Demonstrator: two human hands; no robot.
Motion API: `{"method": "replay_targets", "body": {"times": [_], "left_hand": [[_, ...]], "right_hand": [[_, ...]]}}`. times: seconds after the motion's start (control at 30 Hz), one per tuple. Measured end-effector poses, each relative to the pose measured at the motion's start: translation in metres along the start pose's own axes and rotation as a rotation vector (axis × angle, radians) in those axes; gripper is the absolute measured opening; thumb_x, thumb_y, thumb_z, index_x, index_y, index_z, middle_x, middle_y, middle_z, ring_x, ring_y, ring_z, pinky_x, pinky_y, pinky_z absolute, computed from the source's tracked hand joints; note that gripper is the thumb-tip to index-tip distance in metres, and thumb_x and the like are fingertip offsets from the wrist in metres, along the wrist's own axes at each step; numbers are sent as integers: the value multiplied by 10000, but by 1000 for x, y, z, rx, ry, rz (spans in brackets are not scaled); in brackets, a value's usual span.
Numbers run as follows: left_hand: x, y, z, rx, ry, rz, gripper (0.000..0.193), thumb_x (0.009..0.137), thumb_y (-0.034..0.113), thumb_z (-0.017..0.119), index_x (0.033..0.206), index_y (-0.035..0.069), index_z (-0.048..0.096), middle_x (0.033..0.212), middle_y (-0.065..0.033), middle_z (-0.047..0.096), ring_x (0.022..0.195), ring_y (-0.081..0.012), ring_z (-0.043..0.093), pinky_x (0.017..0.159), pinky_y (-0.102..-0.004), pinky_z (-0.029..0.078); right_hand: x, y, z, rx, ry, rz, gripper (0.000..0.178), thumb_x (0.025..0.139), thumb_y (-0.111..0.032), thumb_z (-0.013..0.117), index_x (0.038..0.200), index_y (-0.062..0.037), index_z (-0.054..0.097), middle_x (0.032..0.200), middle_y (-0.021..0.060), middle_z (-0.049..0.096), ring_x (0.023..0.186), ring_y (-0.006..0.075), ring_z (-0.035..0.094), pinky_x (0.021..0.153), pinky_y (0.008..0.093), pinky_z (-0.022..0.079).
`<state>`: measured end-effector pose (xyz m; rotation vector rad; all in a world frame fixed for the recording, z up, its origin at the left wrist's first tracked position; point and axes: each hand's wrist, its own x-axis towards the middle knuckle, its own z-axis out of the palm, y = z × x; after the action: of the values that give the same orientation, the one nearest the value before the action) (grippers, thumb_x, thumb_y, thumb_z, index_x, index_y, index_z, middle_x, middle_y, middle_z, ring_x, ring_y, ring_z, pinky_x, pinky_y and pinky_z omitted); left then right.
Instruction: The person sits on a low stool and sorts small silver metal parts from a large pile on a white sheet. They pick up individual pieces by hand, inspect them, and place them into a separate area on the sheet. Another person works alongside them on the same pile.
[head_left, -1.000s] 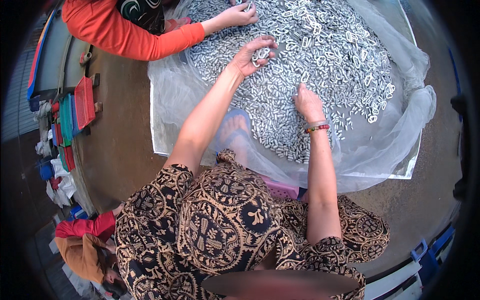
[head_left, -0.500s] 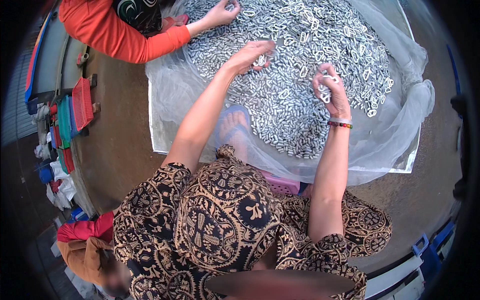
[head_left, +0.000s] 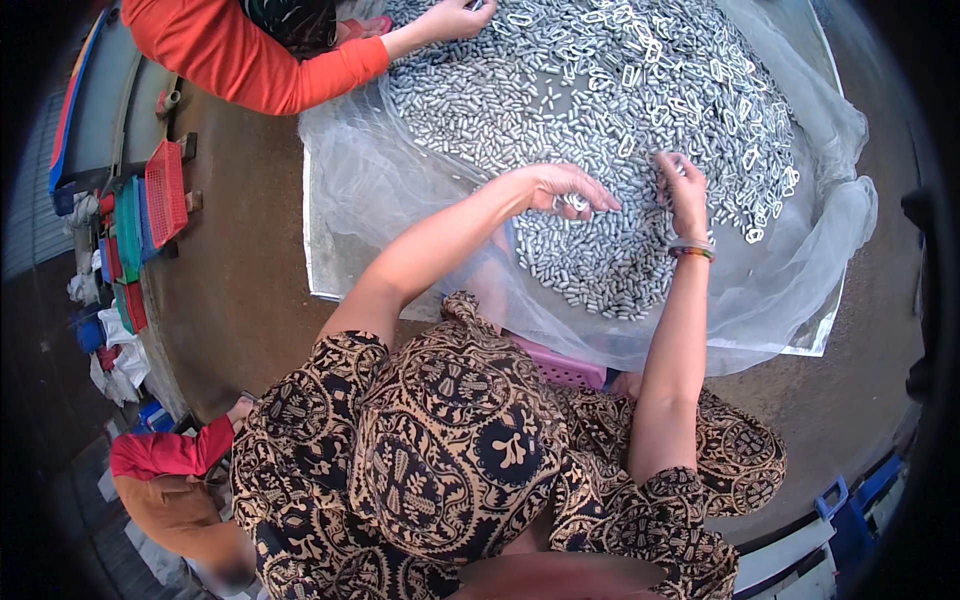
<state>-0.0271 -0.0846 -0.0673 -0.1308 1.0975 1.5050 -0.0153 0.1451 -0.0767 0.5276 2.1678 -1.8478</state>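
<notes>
A wide pile of small silver cylinder-shaped pieces (head_left: pixel 590 265) is spread over a sheer net, with pale oval metal rings (head_left: pixel 748 160) scattered among them, mostly at the far right. My left hand (head_left: pixel 570 186) hovers above the near part of the pile, palm down, its fingers bent around several oval rings (head_left: pixel 572 203). To its right, my right hand (head_left: pixel 686 190) is at the pile with its fingers curled together. Whatever sits between those fingers is hidden. A beaded bracelet (head_left: pixel 692 252) circles my right wrist.
The white net (head_left: pixel 780 300) bunches up around the pile on a pale sheet. At the far left of the pile, a co-worker's hand (head_left: pixel 458 18) in an orange sleeve reaches in. Coloured baskets (head_left: pixel 165 195) line the left side. Another person (head_left: pixel 175 500) is at lower left.
My left hand has come nearer and to the right, toward my right hand, still with rings. My right hand has shifted slightly right and nearer; the rings seen in it before no longer show.
</notes>
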Motion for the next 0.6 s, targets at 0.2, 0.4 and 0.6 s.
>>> {"method": "replay_targets", "body": {"times": [0.2, 0.4, 0.6], "left_hand": [[43, 37, -60, -314, 292, 164, 261, 777, 23, 657, 1027, -28, 609, 847, -28, 598, 611, -53, 507, 390, -131, 320], [2, 77, -89, 339, 659, 430, 259, 765, 71, 657, 1022, 46, 675, 961, -69, 645, 665, -69, 525, 442, -181, 381], [16, 70, -88, 1389, 1017, 542, 378, 732, 89, 618, 1102, 163, 650, 1040, -234, 587, 869, -393, 607, 814, -438, 483]], "right_hand": [[-20, -18, -17, 1269, -403, -49, 325, 903, -417, 522, 871, -94, 551, 609, 12, 385, 488, 114, 345, 387, 215, 256], [-21, -39, -24, 691, -171, -65, 230, 880, -188, 578, 1023, -13, 618, 665, 31, 551, 500, 121, 462, 413, 203, 357], [-17, -46, -4, -567, 237, -217, 296, 798, -266, 642, 949, -18, 695, 604, 115, 623, 527, 197, 582, 518, 310, 445]]}}
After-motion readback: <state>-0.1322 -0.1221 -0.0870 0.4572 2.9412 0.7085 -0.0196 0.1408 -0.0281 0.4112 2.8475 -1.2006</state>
